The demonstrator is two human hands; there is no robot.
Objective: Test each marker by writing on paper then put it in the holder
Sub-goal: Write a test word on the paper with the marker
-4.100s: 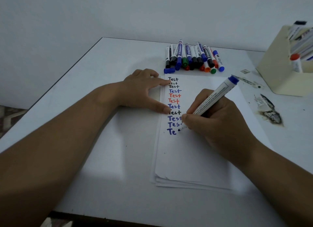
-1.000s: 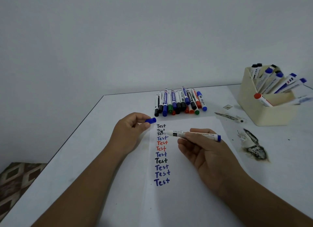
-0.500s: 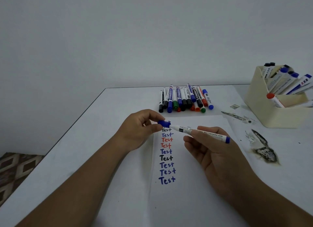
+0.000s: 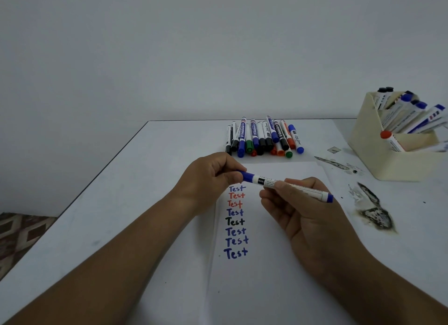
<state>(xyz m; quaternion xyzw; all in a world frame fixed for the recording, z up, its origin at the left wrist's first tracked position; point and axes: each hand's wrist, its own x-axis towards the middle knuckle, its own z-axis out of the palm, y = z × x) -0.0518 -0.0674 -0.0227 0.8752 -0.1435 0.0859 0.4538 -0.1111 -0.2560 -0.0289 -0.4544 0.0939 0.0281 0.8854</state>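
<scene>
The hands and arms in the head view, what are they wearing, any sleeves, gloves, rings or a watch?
Nothing worn shows. The left hand and right hand are bare, with no gloves and no rings visible, and both forearms are bare right to the frame's lower edge, with no sleeve, watch or band in sight.

Blue whiteboard marker (image 4: 288, 185) lies level above the paper (image 4: 266, 264), blue cap (image 4: 247, 176) on its left end. Paper shows a column of "Test" in blue, red, black. Loose markers (image 4: 263, 138) piled behind; cream holder (image 4: 378, 152) at right, markers leaning inside.
</scene>
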